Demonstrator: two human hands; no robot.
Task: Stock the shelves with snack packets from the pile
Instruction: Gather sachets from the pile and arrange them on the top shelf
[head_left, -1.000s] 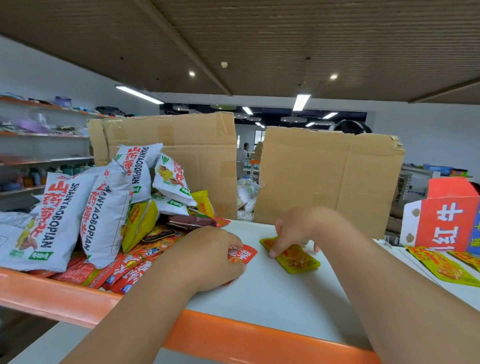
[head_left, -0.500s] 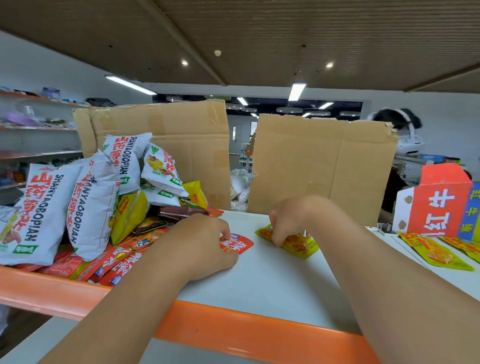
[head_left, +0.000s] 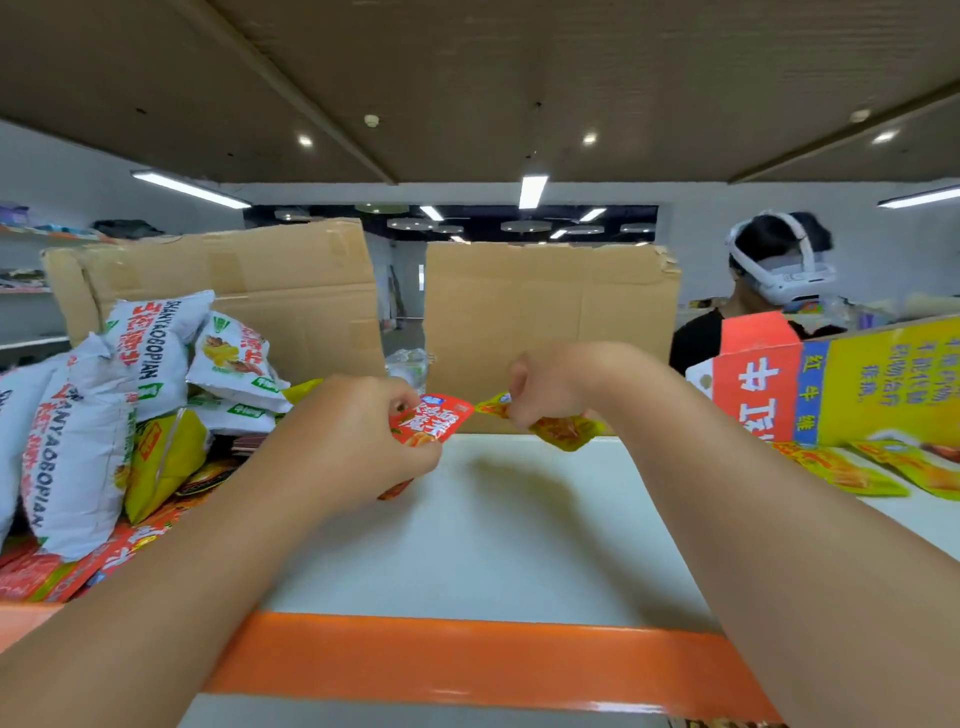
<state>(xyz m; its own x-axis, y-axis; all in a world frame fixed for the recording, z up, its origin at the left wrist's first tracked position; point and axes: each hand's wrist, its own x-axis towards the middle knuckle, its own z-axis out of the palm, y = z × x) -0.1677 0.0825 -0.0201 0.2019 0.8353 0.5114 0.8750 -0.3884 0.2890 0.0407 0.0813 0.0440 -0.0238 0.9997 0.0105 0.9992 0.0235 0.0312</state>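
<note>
The left hand (head_left: 358, 441) is gripping a red snack packet (head_left: 434, 418) in closed fingers, lifted above the white shelf (head_left: 467, 530). The right hand (head_left: 550, 384) is pinching a yellow packet (head_left: 563, 431). The pile (head_left: 130, 415) is lying at left; the printed box (head_left: 831, 384) seems to be spilling yellow packets (head_left: 883, 467).

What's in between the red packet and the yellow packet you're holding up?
Nothing sits between them. In the head view the red packet in the left hand and the yellow packet in the right hand nearly meet, with only brown cardboard behind.
</note>
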